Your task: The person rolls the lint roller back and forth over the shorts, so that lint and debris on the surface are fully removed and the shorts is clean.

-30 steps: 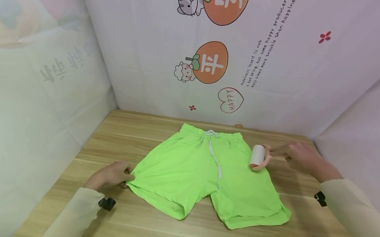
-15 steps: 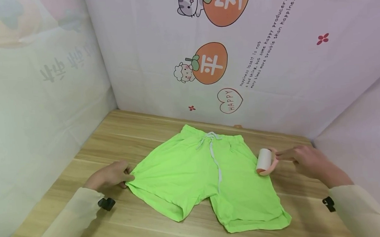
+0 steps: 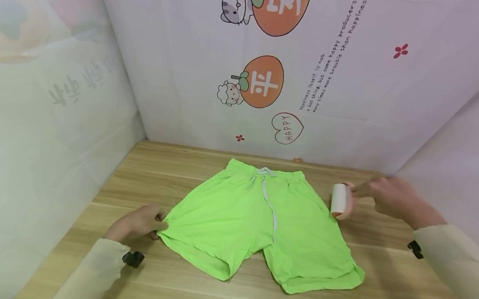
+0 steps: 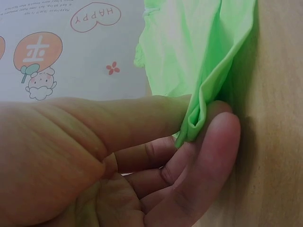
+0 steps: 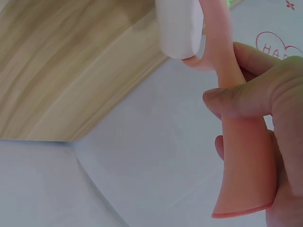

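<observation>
Bright green shorts (image 3: 245, 215) with a white drawstring (image 3: 270, 205) lie spread on the wooden table, waistband toward the back wall. At the hem corner of one leg, my left hand (image 3: 144, 221) pinches the fabric; the left wrist view shows the folded green edge (image 4: 196, 116) caught between thumb and fingers. My right hand (image 3: 396, 201) grips the pink handle (image 5: 246, 156) of a lint roller (image 3: 339, 199), thumb and fingers wrapped around it. The roller's white cylinder (image 5: 180, 28) overlaps the outer side edge of the shorts in the head view.
A white printed cloth wall (image 3: 181, 81) rises behind the table's (image 3: 176, 165) back edge. More white cloth stands at the left (image 3: 57, 142) and right (image 3: 453, 151). A small orange tab (image 3: 297, 160) shows at the back edge.
The lint roller has moved right, from lying over the shorts to their outer edge, with my right hand. My left hand keeps its pinch at the hem. The view has shifted slightly.
</observation>
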Demonstrator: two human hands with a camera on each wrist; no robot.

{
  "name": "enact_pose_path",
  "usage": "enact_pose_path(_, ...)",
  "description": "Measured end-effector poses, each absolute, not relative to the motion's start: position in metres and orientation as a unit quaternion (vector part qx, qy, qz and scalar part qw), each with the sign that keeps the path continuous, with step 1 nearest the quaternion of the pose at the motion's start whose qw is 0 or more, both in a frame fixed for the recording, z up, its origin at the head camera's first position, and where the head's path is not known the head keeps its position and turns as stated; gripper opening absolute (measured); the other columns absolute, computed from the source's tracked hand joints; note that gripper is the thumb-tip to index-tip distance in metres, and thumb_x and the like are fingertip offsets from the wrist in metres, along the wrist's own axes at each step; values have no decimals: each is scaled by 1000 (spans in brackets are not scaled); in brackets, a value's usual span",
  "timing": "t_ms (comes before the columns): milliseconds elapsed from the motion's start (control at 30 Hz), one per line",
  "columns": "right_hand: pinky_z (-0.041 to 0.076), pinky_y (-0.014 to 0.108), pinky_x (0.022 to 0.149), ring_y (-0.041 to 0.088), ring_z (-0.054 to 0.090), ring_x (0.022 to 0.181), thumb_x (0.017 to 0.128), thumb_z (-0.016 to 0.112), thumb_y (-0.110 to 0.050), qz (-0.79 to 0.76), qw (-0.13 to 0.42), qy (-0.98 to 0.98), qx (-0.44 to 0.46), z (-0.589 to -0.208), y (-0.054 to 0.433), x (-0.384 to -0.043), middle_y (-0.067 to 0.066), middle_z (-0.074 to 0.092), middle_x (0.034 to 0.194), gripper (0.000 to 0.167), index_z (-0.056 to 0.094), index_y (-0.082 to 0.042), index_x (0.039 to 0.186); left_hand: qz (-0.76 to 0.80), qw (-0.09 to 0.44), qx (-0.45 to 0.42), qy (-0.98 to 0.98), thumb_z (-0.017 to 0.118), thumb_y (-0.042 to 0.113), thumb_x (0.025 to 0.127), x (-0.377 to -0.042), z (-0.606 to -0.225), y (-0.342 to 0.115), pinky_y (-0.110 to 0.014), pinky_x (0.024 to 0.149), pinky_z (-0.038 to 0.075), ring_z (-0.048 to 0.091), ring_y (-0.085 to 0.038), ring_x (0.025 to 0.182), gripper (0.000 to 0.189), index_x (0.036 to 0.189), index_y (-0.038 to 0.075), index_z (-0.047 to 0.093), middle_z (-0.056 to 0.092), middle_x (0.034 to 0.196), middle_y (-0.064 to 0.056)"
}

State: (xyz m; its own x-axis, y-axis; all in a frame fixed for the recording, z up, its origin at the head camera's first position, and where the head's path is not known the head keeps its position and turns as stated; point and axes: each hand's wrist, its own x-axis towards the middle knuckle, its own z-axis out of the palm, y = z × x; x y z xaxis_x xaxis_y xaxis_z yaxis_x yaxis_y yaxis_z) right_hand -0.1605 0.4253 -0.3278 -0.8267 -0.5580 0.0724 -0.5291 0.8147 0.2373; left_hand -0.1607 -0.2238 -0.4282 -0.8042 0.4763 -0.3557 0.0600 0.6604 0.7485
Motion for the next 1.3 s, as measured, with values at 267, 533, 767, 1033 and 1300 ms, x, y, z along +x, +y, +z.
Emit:
enact_pose_path(267,26,21,50,12,61,68,76,59,25,-46,37,-953,298,-327,395,-167,0,80,119,66,83,-24,114,385,272,155,868,61,6,101,-160,-429,-225,-23,60,52,55,-14,65,32,71,11,50,56,72,-1)
enact_pose_path(533,27,22,51,5,46,65,75,56,29,-18,0,-956,293,-337,367,-181,0,80,120,75,81,-25,120,389,274,157,866,61,6,101,-158,-429,-225,-23,59,51,54,-14,65,31,72,9,52,57,72,-1)
enact_pose_path(767,36,22,51,6,53,65,65,56,30,-39,22,-948,315,-335,342,-196,-5,81,112,80,82,-27,114,386,270,153,869,62,7,102,-158,-431,-224,-22,58,48,51,-14,63,37,70,13,45,51,69,1)
enact_pose_path(1033,36,23,55,2,41,57,67,53,30,-54,52,-932,353,-334,317,-214,-4,82,109,76,83,-25,111,389,271,169,864,61,7,102,-160,-430,-226,-22,59,50,48,-12,63,42,69,18,38,44,67,4)
enact_pose_path(1300,38,24,55,17,73,79,67,62,29,-32,17,-936,349,-338,285,-223,0,81,116,75,81,-22,118,392,272,170,862,61,7,102,-162,-430,-225,-22,59,51,50,-11,63,38,70,16,42,49,68,3)
